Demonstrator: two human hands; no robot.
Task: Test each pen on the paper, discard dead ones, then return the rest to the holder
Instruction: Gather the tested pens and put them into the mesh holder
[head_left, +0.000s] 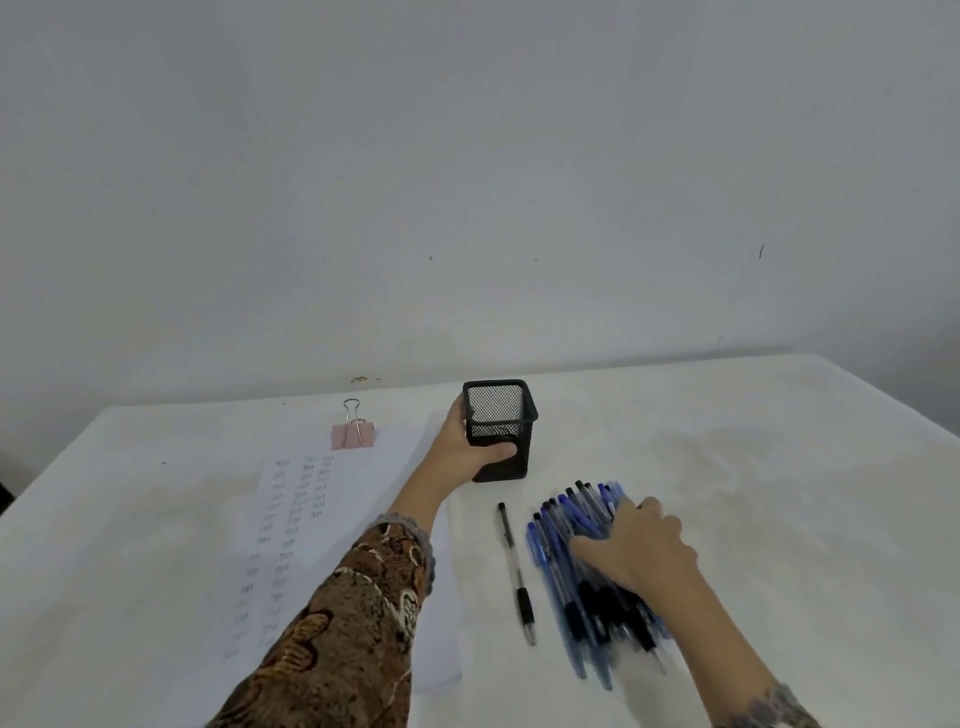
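Black square wire-mesh pen holder (497, 413) upright on white tabletop (779, 493); left grip (460, 441) wraps its near-left side, thumb across the front wall. Right grip (639, 551) curls over loose bundle of blue and black pens (558, 530), apparently clasping it (blurred). Single clear black-tipped pen (515, 566) lies between the grips. Scribbled white paper (332, 499), topped by pink binder clip (353, 434), lies left of the left grip.
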